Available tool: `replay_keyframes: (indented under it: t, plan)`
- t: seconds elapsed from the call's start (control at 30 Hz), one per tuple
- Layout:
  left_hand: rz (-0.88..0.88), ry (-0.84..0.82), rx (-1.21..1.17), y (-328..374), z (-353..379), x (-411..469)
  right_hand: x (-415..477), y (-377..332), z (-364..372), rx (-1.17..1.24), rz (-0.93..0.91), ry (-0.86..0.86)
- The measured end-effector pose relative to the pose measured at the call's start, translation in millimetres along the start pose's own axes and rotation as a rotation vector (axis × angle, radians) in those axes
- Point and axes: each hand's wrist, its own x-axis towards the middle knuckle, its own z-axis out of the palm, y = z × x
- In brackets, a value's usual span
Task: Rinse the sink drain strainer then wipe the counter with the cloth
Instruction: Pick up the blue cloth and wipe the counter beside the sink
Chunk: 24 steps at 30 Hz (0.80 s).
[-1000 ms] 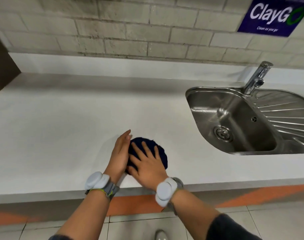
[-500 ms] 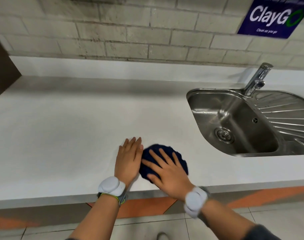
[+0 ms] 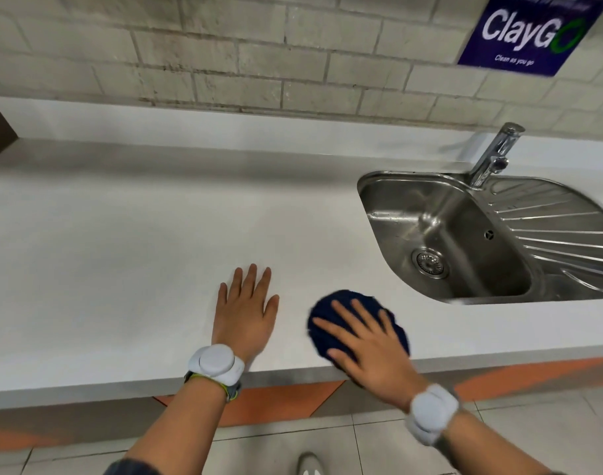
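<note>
A dark blue cloth [image 3: 344, 301] lies bunched on the white counter [image 3: 138, 252] near its front edge. My right hand [image 3: 368, 347] presses flat on the cloth with fingers spread. To its left, my left hand [image 3: 245, 313] rests palm-down on the bare counter, fingers apart, holding nothing and a hand's width from the cloth. The drain strainer [image 3: 429, 262] sits in the bottom of the steel sink [image 3: 389, 186] at the right.
A chrome faucet [image 3: 493, 154] stands behind the sink, with a ribbed drainboard [image 3: 560, 228] to its right. A brick wall with a blue sign [image 3: 533, 29] backs the counter. Tiled floor and my shoe [image 3: 310, 464] lie below the counter edge.
My right hand has slid the cloth to the right along the front edge, toward the sink. My left hand has come off the cloth and now lies flat on the counter.
</note>
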Motion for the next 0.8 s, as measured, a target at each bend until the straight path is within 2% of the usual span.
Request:
replay_keyframes:
  t: [0.1,0.2,0.27,0.37,0.47,0.53,0.6,0.7,0.73,0.8]
  plan:
    - [0.006,0.005,-0.012,0,0,-1,-13,69,-17,-0.008,0.262,-0.045]
    - [0.009,0.001,-0.013,1,-1,-1,23,74,-24,0.037,0.478,-0.049]
    - [0.007,0.003,-0.011,1,-1,-1,51,33,-18,0.026,0.441,-0.042]
    - [0.004,-0.010,-0.009,1,-1,1,49,-34,2,0.036,0.143,-0.045]
    - [0.007,-0.001,-0.021,-2,-1,0,5,-32,8,0.044,-0.085,-0.057]
    - [0.011,0.015,-0.038,0,-1,1,-6,3,-1,-0.008,-0.073,-0.054]
    - [0.010,0.015,-0.051,-1,-1,0,16,29,-12,-0.006,0.097,-0.090]
    - [0.015,0.011,-0.081,-1,-2,0,72,9,-15,0.049,0.302,-0.068]
    - [0.008,0.022,-0.126,-1,-3,0,84,-9,-12,0.059,0.307,-0.054]
    - [-0.040,0.076,-0.332,-1,-8,2,90,-49,-2,0.067,0.205,-0.037]
